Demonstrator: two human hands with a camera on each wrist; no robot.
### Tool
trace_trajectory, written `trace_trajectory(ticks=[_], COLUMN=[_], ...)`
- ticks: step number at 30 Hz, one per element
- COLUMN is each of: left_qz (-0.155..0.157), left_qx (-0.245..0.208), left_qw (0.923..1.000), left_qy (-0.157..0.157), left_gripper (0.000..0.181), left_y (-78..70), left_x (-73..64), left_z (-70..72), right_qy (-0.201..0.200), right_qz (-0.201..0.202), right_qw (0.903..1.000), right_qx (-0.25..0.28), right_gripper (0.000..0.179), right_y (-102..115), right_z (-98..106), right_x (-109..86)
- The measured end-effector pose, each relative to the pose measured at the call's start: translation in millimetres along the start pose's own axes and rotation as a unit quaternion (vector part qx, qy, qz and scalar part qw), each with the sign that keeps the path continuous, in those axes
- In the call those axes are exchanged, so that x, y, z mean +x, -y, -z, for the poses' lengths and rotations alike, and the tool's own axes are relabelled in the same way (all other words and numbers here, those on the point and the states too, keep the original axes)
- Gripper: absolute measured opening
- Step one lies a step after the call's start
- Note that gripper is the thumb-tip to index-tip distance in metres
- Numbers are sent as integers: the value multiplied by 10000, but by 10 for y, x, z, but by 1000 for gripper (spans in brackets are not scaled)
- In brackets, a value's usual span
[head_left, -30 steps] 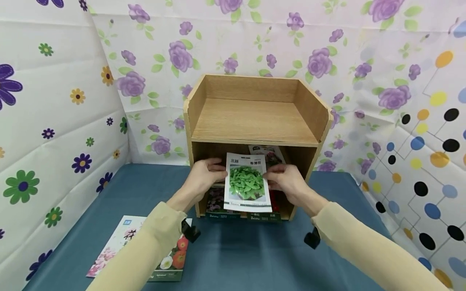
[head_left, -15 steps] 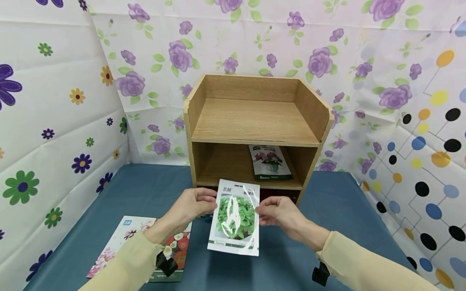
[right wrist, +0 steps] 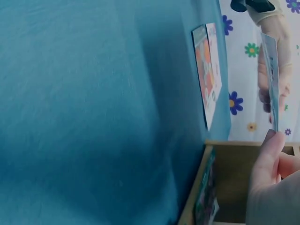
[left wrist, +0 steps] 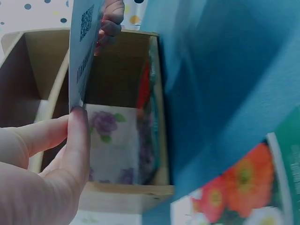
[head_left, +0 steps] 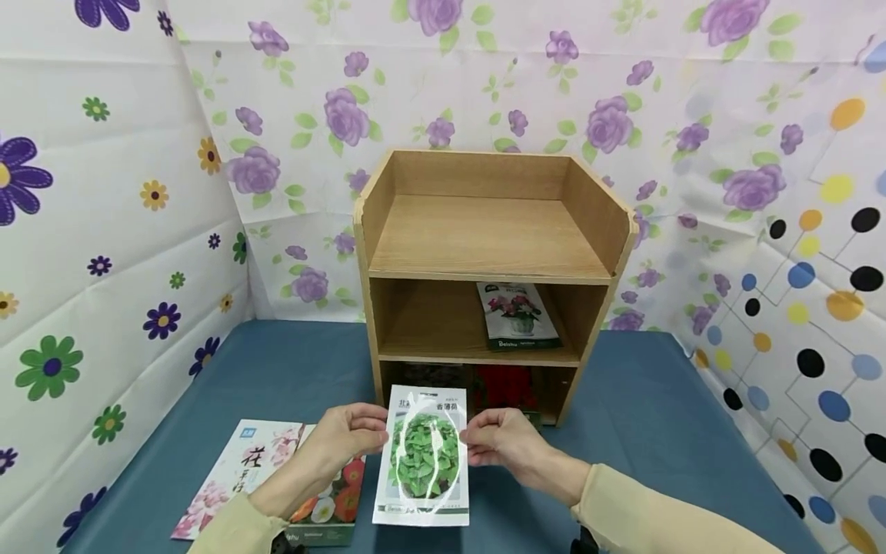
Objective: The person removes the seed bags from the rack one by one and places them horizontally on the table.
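Note:
Both hands hold a white seed packet (head_left: pixel 425 455) printed with green leaves, above the blue table in front of the wooden shelf (head_left: pixel 487 254). My left hand (head_left: pixel 346 438) pinches its left edge and my right hand (head_left: pixel 500 444) pinches its right edge. The left wrist view shows the packet (left wrist: pixel 83 51) edge-on, with my left thumb (left wrist: pixel 77 140) against it. In the right wrist view the packet (right wrist: pixel 272 79) is a thin strip beyond my right fingers (right wrist: pixel 269 154).
A flower seed packet (head_left: pixel 517 315) lies on the shelf's middle level, and dark and red packets (head_left: pixel 505 385) fill the bottom level. Two more packets (head_left: pixel 291 485) lie on the blue tablecloth (head_left: pixel 657 415) at the front left. Floral sheets wall the space.
The green-leaf packet has come out from the shelf's front and down toward me, now low over the table. Both hands moved back with it.

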State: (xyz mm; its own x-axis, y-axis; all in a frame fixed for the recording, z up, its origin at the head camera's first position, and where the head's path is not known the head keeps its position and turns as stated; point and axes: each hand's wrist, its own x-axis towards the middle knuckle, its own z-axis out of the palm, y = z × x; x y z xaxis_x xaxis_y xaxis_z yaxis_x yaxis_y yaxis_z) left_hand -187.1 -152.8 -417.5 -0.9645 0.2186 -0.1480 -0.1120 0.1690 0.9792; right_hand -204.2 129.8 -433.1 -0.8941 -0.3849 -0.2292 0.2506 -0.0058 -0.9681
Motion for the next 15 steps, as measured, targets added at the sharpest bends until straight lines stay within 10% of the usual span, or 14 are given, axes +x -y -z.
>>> trace_trajectory(ticks=[15], left_qz=[849], left_qx=[-220], left_qw=[9960], left_qy=[178], left_gripper=[33], left_y=[531], left_x=[62], left_z=[115], right_qy=[-105], right_qz=[-872], right_qw=[9961], right_qx=[71], right_gripper=[6], right_y=[-343], right_z=[-172], right_x=[197])
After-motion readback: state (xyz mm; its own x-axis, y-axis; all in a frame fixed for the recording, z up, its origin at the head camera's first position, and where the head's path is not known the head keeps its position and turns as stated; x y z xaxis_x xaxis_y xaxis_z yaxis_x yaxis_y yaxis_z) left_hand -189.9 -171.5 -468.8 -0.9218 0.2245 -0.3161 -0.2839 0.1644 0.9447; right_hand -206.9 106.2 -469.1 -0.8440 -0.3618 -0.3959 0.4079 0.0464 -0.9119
